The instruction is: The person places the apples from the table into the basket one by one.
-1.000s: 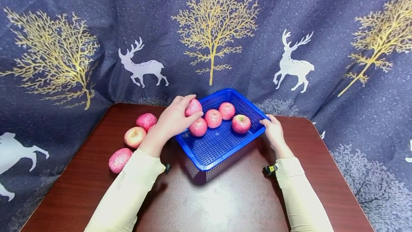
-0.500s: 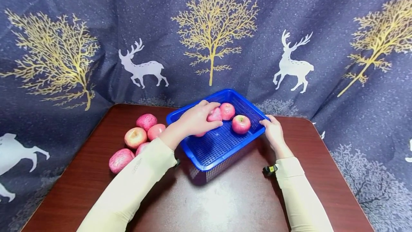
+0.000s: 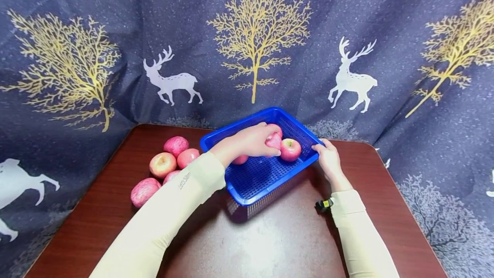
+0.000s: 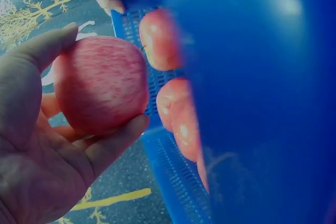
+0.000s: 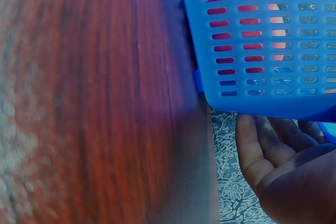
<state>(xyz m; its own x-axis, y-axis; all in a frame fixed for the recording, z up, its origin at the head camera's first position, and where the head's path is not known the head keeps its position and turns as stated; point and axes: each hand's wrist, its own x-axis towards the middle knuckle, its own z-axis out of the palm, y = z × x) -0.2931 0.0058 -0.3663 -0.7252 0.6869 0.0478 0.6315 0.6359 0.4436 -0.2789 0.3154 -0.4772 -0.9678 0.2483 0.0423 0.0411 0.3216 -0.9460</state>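
We see the left hand (image 3: pixel 251 140) pinching a streaked apple (image 3: pixel 273 142) over a blue basket (image 3: pixel 258 176) the right hand (image 3: pixel 328 157) grips; careless release could bruise the stemmed apple (image 3: pixel 290 151).

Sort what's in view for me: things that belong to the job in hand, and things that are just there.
Part of the job:
- apple held in the left hand
- blue basket, its rim held by the right hand
- apples inside it
- probably the loose apples beside it

Just there:
- table
- printed cloth behind
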